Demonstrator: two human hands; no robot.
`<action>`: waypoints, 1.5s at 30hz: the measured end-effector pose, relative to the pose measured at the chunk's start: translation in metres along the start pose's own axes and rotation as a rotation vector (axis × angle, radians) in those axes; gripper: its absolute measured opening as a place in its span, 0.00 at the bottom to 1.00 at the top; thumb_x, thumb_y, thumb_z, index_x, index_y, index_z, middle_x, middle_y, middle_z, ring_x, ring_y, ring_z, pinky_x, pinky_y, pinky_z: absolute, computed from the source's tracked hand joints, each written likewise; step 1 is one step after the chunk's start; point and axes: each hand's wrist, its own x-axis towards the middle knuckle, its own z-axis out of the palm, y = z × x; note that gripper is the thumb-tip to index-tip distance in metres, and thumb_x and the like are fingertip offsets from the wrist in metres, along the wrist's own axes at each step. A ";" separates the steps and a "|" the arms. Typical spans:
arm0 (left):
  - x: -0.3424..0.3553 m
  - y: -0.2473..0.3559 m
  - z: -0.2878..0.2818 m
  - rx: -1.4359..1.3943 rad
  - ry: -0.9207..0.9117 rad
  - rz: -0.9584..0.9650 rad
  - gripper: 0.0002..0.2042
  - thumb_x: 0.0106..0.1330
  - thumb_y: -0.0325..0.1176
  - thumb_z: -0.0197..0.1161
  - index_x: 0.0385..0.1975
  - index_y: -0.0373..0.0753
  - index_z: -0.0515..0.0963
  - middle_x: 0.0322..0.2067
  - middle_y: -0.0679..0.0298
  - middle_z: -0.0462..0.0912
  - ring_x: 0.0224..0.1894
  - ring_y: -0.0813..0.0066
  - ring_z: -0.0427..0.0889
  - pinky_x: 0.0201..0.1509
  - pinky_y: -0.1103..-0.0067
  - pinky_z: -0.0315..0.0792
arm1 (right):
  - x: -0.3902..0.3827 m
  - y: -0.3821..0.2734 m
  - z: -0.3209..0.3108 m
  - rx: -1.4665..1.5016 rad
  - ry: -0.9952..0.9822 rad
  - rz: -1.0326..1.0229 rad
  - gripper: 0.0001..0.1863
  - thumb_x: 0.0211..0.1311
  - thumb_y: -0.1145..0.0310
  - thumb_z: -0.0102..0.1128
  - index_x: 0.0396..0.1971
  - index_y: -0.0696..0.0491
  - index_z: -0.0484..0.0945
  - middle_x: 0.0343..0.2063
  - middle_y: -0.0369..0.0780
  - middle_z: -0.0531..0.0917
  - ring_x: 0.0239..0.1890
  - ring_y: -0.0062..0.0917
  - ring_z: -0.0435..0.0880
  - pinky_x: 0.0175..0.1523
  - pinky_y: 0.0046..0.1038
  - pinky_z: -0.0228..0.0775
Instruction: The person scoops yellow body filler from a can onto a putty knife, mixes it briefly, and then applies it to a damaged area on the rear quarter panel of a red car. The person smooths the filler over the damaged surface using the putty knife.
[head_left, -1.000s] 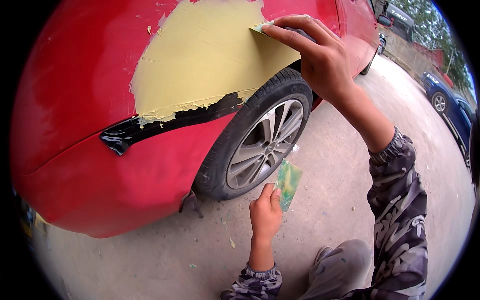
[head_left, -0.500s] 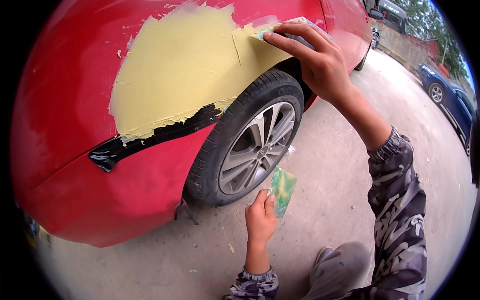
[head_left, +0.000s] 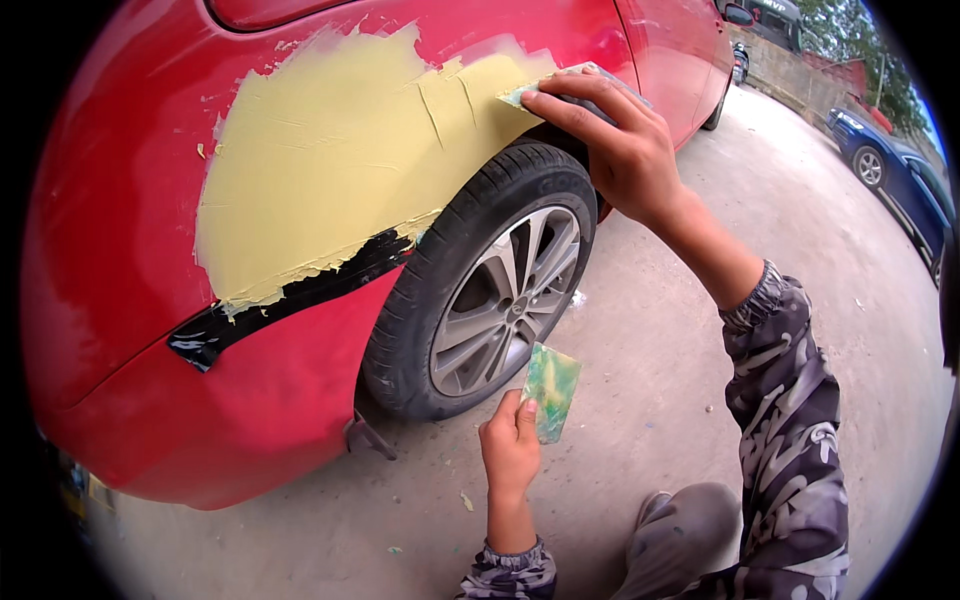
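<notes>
Pale yellow body filler [head_left: 310, 160] covers a broad patch of the red car's rear fender [head_left: 120, 220] above the wheel [head_left: 515, 300]. My right hand [head_left: 635, 150] is closed around a flat, pale green spreader [head_left: 516, 97], its edge against the filler's right end, by the top of the wheel arch. Fingers hide part of the spreader. Lower down, in front of the wheel, my left hand [head_left: 510, 450] grips a rectangular green plate [head_left: 552, 390] smeared with yellow, thumb on its face. Two thin ridges run through the filler left of the spreader.
Black tape [head_left: 290, 300] borders the filler's lower edge, its loose end hanging at left. A dark flap [head_left: 370, 438] juts out behind the tire. My bent knee [head_left: 690, 525] is at the lower right. A blue car [head_left: 905, 180] stands on the concrete farther right.
The spreader has slid a little rightward along the filler, and a second ridge now shows behind it. The whole view has shifted slightly. My left hand keeps its hold on the plate.
</notes>
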 end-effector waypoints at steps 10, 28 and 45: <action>0.002 0.007 0.006 0.031 -0.014 -0.019 0.08 0.69 0.32 0.55 0.35 0.34 0.75 0.16 0.55 0.73 0.16 0.68 0.72 0.24 0.74 0.66 | -0.036 0.001 0.029 -0.046 0.144 0.071 0.28 0.42 0.84 0.57 0.46 0.43 0.82 0.42 0.38 0.80 0.40 0.31 0.82 0.42 0.29 0.77; -0.001 -0.002 0.009 0.019 0.000 -0.038 0.08 0.69 0.33 0.55 0.36 0.34 0.76 0.16 0.57 0.73 0.17 0.73 0.70 0.24 0.75 0.66 | -0.054 0.003 0.036 0.039 0.151 0.152 0.28 0.42 0.87 0.57 0.45 0.45 0.83 0.41 0.37 0.80 0.42 0.33 0.82 0.45 0.31 0.76; -0.014 0.012 0.022 0.044 -0.026 -0.084 0.08 0.69 0.33 0.56 0.36 0.33 0.76 0.14 0.60 0.70 0.17 0.78 0.66 0.23 0.77 0.63 | -0.071 0.006 0.039 -0.028 0.217 0.181 0.25 0.46 0.79 0.59 0.47 0.42 0.83 0.43 0.37 0.80 0.48 0.34 0.81 0.58 0.39 0.74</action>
